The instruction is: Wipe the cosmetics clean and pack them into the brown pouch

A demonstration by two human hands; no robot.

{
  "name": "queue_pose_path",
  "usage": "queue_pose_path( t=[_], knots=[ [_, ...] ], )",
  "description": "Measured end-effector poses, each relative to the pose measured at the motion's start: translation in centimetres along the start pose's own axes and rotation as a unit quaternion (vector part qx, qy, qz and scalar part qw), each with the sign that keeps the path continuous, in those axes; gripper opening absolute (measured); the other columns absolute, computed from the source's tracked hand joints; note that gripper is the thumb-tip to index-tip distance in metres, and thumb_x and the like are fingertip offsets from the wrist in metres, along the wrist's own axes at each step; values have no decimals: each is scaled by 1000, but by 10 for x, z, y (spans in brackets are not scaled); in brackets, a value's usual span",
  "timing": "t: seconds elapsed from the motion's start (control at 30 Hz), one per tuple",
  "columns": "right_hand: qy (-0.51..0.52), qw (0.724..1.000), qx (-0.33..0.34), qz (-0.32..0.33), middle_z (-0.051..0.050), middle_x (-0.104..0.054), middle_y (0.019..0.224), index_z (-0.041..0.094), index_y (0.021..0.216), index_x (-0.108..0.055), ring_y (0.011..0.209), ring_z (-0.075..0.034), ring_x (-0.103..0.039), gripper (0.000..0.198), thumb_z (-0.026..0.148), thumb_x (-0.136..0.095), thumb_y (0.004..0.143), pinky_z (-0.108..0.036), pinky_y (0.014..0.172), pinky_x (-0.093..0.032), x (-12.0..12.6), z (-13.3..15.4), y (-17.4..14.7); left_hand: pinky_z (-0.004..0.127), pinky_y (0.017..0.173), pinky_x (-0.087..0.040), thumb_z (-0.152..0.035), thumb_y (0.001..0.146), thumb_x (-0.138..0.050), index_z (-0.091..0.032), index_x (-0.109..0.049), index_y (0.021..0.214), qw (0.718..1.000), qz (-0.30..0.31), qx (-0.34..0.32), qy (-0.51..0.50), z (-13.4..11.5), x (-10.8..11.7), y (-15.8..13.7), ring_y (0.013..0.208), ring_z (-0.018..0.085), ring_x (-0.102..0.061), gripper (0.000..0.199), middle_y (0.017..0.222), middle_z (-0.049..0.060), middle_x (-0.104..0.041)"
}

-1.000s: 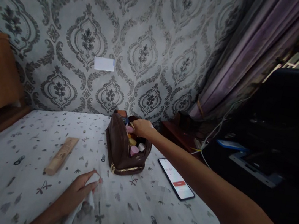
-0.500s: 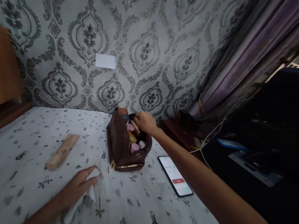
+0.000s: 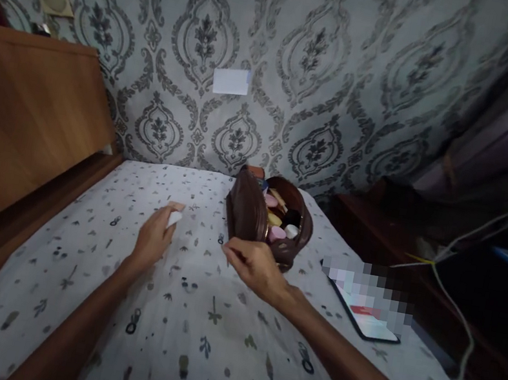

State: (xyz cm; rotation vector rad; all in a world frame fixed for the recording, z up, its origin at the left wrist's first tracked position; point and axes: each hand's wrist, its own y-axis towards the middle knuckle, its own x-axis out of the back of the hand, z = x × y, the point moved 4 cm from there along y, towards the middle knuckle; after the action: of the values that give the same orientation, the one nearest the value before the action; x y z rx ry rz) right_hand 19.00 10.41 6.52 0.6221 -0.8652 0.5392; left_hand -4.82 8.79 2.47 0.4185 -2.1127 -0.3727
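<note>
My left hand (image 3: 153, 238) is closed around a crumpled white wipe (image 3: 174, 218). It covers most of a beige squeeze tube (image 3: 176, 206), whose flat end shows past the fingers; whether the hand grips the tube is unclear. My right hand (image 3: 256, 268) is closed, fingertips pressed together, low in front of a brown makeup bag (image 3: 247, 205); anything inside the fingers is hidden. The bag stands unzipped, with pink-lidded jars (image 3: 278, 233), a white lid (image 3: 291, 231), a yellow item (image 3: 273, 220) and slim sticks (image 3: 278, 199) inside.
A phone (image 3: 361, 307) with a lit screen lies on the patterned sheet (image 3: 186, 348) at the right. A wooden cabinet (image 3: 23, 130) borders the left side. Patterned wallpaper (image 3: 262, 34) rises behind, and white cables (image 3: 454, 297) hang at the right.
My right hand has come out of the makeup bag toward me. The left hand has moved forward over the beige tube with the wipe. The view has turned left.
</note>
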Motion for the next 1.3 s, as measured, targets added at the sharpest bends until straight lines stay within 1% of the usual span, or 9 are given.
queue_pose_path(
  t=[0.13, 0.27, 0.37, 0.57, 0.67, 0.73, 0.87, 1.07, 1.3],
  knots=[
    [146, 988, -58, 8, 1, -64, 63, 17, 84, -68, 55, -13, -60, 22, 24, -50, 93, -22, 58, -43, -45, 0, 5, 40, 86, -48, -35, 95, -43, -16, -49, 129, 979, 72, 71, 178, 25, 3, 1, 117, 33, -52, 39, 122, 17, -58],
    [303, 945, -118, 36, 1, -67, 73, 17, 107, -68, 58, -13, -66, 21, 23, -56, 90, -22, 58, -49, -91, -4, 14, 40, 83, -48, -36, 93, -45, -16, -41, 137, 959, 139, 117, 218, 34, -1, -2, 116, 34, -56, 48, 124, 17, -58],
    [317, 938, -137, 18, -3, -71, 88, 17, 119, -64, 68, -14, -68, 31, 22, -57, 89, -23, 58, -52, -116, -5, 16, 39, 82, -47, -36, 94, -42, -17, -38, 140, 956, 144, 130, 221, 32, 1, -3, 109, 32, -62, 50, 119, 17, -62],
    [275, 959, -55, -31, -14, -64, 132, 15, 133, -58, 118, -22, -63, 39, 31, -48, 99, -36, 100, -51, -127, 2, 13, 41, 83, -49, -43, 94, -38, -17, -46, 134, 975, 177, 92, 95, 5, 6, -31, 97, 32, -66, 48, 110, 16, -66],
    [288, 956, -37, -28, -12, -63, 135, 18, 132, -60, 126, -22, -58, 39, 35, -41, 103, -39, 110, -43, -122, 3, 11, 36, 85, -50, -51, 93, -44, -24, -51, 131, 966, 249, 25, -69, -19, 6, -60, 98, 28, -65, 48, 108, 8, -69],
    [308, 950, -49, -26, -12, -64, 134, 17, 131, -59, 125, -22, -59, 40, 37, -40, 103, -39, 108, -44, -119, 1, 9, 32, 78, -51, -55, 91, -48, -26, -51, 133, 952, 274, 35, -129, -28, 10, -74, 89, 25, -66, 51, 102, 5, -70],
    [317, 948, -42, 1, -14, -63, 132, 15, 135, -54, 119, -24, -61, 48, 40, -57, 94, -38, 103, -47, -120, 2, 4, 33, 72, -51, -59, 89, -45, -20, -51, 129, 969, 180, 117, -122, -15, 28, -69, 77, 23, -64, 56, 88, 3, -67],
    [137, 989, -58, -17, -14, -58, 130, 17, 135, -51, 122, -29, -52, 70, 31, -80, 73, -42, 102, -43, -116, 10, -5, 41, 91, -48, -45, 95, -36, -20, -37, 137, 976, 26, 187, -109, 22, 35, -53, 96, 23, -62, 49, 109, 8, -61],
    [97, 985, -130, -62, -3, -63, 89, 19, 92, -61, 86, -20, -57, 22, 17, -72, 73, -31, 79, -43, -107, 1, -7, 38, 93, -49, -27, 93, -48, -19, -54, 116, 992, -22, -4, -122, -4, 15, -64, 105, 22, -59, 25, 109, 7, -59]
  ],
)
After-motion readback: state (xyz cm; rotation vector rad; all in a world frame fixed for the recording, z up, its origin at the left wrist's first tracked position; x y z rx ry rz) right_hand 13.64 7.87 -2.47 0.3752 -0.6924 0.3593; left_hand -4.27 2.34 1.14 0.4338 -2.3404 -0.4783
